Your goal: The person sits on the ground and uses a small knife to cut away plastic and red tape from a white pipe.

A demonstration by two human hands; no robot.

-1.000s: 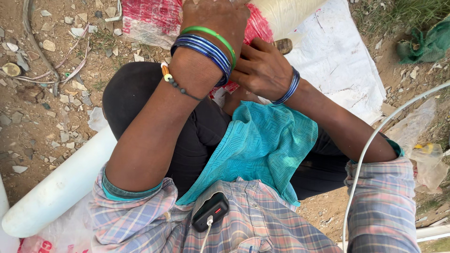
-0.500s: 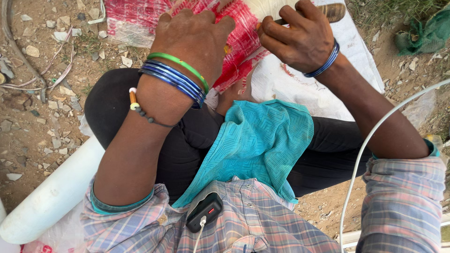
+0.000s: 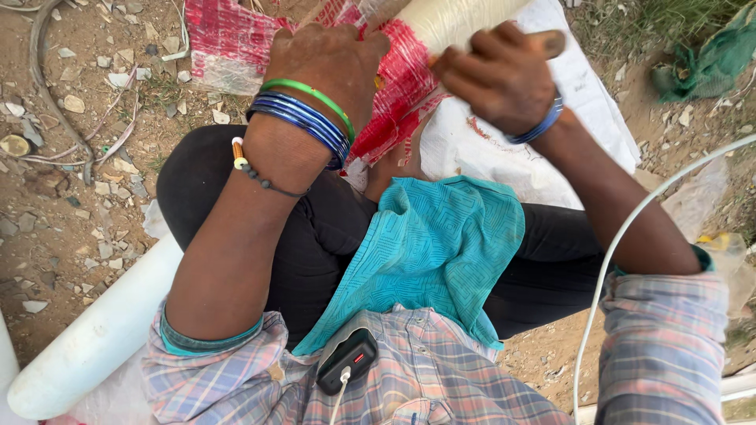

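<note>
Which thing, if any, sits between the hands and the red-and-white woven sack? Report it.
Nothing visible does. The left hand lies directly on the red-and-white woven sack, fingers curled over it. The right hand is closed beside it, over the white sheet; its contact is hidden.

We sit outdoors on bare, stony brown dirt ground, with patchy green grass and scattered white woven sacking.

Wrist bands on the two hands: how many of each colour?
Left hand:
Green bangle: 1
Blue bangle stack: 1 stack, single rings too tight to count
Dark bead string: 1
Right hand:
Blue bangle: 1
Total: 4 bands or stacks
</note>
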